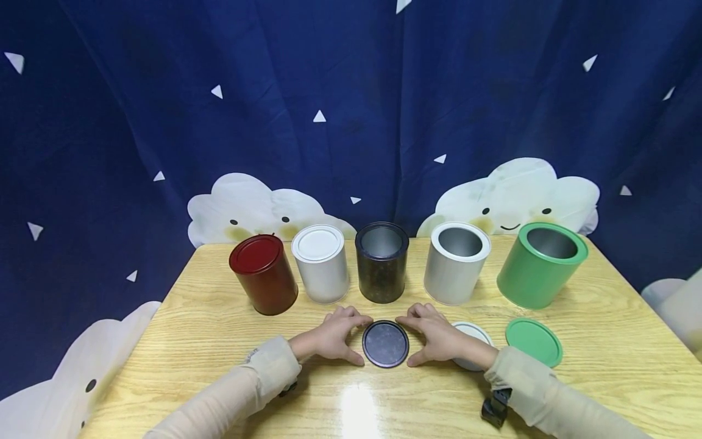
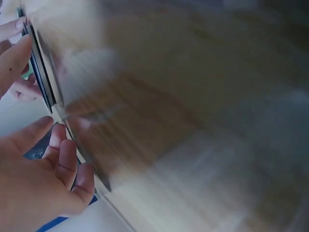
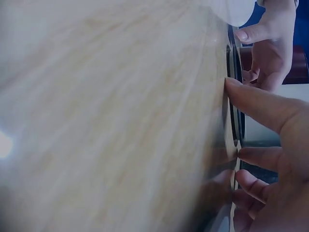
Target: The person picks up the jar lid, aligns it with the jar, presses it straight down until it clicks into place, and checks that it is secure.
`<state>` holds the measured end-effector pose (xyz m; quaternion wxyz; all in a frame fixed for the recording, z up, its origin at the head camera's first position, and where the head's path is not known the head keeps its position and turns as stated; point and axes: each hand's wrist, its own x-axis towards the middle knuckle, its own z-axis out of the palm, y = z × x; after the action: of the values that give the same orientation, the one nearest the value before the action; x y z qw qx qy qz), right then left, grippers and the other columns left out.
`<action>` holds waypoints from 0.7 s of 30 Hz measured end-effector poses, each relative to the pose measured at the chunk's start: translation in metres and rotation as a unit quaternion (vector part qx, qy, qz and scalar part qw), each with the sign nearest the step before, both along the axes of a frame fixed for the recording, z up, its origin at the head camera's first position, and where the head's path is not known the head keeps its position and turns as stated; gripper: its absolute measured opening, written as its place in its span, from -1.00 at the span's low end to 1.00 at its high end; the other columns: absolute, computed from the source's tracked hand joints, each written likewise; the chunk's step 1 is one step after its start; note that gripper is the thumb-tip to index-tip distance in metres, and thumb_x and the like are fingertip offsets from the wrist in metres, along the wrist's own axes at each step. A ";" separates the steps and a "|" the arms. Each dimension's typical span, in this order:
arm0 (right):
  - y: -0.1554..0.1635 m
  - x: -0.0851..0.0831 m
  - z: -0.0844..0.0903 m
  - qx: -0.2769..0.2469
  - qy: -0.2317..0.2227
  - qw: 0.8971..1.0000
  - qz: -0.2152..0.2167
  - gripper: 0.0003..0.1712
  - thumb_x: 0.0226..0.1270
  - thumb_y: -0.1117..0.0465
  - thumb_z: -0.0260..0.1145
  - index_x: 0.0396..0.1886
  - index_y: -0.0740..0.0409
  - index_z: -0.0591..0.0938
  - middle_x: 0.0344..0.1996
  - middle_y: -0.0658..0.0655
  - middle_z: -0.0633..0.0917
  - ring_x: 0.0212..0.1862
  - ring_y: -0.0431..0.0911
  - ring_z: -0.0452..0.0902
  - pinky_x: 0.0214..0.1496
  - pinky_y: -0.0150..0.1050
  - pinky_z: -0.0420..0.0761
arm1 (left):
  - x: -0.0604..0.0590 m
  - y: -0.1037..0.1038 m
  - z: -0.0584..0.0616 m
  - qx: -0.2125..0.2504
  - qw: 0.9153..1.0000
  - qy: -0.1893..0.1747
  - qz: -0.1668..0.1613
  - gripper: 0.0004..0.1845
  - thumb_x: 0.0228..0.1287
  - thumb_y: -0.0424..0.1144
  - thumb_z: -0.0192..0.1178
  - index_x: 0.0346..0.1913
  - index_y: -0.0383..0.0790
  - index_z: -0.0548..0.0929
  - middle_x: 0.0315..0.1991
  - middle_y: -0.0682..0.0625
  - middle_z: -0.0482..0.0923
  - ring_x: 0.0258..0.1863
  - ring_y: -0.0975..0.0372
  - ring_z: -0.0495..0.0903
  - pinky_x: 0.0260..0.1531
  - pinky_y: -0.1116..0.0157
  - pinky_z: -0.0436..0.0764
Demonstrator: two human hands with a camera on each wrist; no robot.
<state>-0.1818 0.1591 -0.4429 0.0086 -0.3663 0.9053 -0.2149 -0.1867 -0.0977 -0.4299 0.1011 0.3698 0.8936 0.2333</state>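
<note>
Right now the left hand and right hand flank the black lid, both released, fingers spread close by its rim; it lies flat on the surface, in front of the lidless black can.

Glossy, grained wood forms the table, with bright glare on its near part. The black lid is smooth with a dull sheen, apparently metal. The green can looks smooth and painted, its inside like bare grey metal. Matt, softly creased cloth makes the blue curtain.
</note>
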 end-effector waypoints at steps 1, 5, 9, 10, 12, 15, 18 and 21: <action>0.000 0.000 0.000 -0.001 0.004 1.000 0.002 -0.12 -0.39 -0.03 0.56 0.04 0.29 0.54 -0.24 -0.01 0.37 -0.22 -0.11 0.18 -0.21 -0.23 0.25 | 0.000 0.000 0.000 -0.004 1.000 0.001 0.002 -0.23 -0.26 -0.10 0.49 0.14 -0.24 0.47 -0.15 -0.01 0.37 -0.20 0.19 0.23 -0.29 0.32 0.17; 0.000 -0.001 0.000 -0.001 0.000 1.000 0.001 -0.12 -0.38 -0.05 0.56 0.04 0.27 0.55 -0.25 -0.03 0.35 -0.24 -0.13 0.16 -0.24 -0.26 0.23 | 0.000 0.002 -0.001 -0.026 1.000 0.008 0.009 -0.23 -0.26 -0.07 0.48 0.14 -0.21 0.49 -0.16 0.02 0.37 -0.21 0.20 0.24 -0.32 0.33 0.15; -0.001 -0.001 -0.001 -0.002 0.000 1.000 0.002 -0.13 -0.37 -0.05 0.55 0.04 0.25 0.55 -0.26 -0.04 0.34 -0.24 -0.13 0.15 -0.25 -0.27 0.22 | -0.001 0.005 -0.001 -0.050 0.999 0.017 0.013 -0.21 -0.24 -0.01 0.47 0.17 -0.15 0.48 -0.17 0.06 0.35 -0.21 0.22 0.23 -0.32 0.33 0.15; -0.001 -0.001 -0.001 -0.004 0.001 1.000 0.002 -0.14 -0.37 -0.05 0.56 0.04 0.25 0.56 -0.26 -0.04 0.34 -0.24 -0.14 0.15 -0.26 -0.28 0.22 | -0.001 0.006 -0.001 -0.056 0.998 0.020 0.013 -0.21 -0.24 0.01 0.47 0.18 -0.14 0.47 -0.18 0.07 0.34 -0.22 0.23 0.23 -0.33 0.33 0.15; -0.001 -0.001 -0.001 -0.008 0.008 1.000 0.005 -0.14 -0.37 -0.04 0.56 0.03 0.25 0.56 -0.27 -0.04 0.34 -0.25 -0.14 0.15 -0.27 -0.28 0.22 | -0.001 0.007 -0.001 -0.066 0.997 0.025 0.015 -0.20 -0.23 0.04 0.46 0.19 -0.13 0.47 -0.19 0.08 0.33 -0.23 0.24 0.23 -0.32 0.32 0.15; -0.002 -0.001 0.000 -0.013 0.005 1.000 0.006 -0.15 -0.38 -0.03 0.56 0.03 0.25 0.57 -0.27 -0.04 0.35 -0.24 -0.14 0.16 -0.26 -0.27 0.22 | 0.000 0.010 0.000 -0.078 0.996 0.039 0.015 -0.20 -0.22 0.08 0.45 0.18 -0.13 0.48 -0.22 0.09 0.33 -0.24 0.24 0.23 -0.32 0.31 0.17; -0.002 -0.001 0.000 -0.015 -0.001 1.000 0.006 -0.15 -0.38 -0.03 0.56 0.03 0.26 0.57 -0.27 -0.03 0.37 -0.23 -0.13 0.17 -0.24 -0.26 0.23 | 0.001 0.012 0.001 -0.088 0.995 0.054 0.014 -0.21 -0.22 0.10 0.44 0.16 -0.14 0.50 -0.24 0.09 0.33 -0.26 0.25 0.24 -0.32 0.30 0.18; -0.003 -0.001 0.000 -0.016 -0.008 1.000 0.005 -0.14 -0.39 -0.02 0.56 0.03 0.26 0.57 -0.28 -0.03 0.38 -0.24 -0.13 0.18 -0.24 -0.27 0.23 | 0.001 0.013 0.002 -0.096 0.993 0.071 0.010 -0.21 -0.23 0.11 0.43 0.15 -0.14 0.51 -0.26 0.11 0.33 -0.28 0.27 0.24 -0.32 0.31 0.18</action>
<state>-0.1824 0.1561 -0.4426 0.0106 -0.3690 0.8998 -0.2324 -0.1855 -0.0846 -0.4280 0.0706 0.3652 0.9204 0.1205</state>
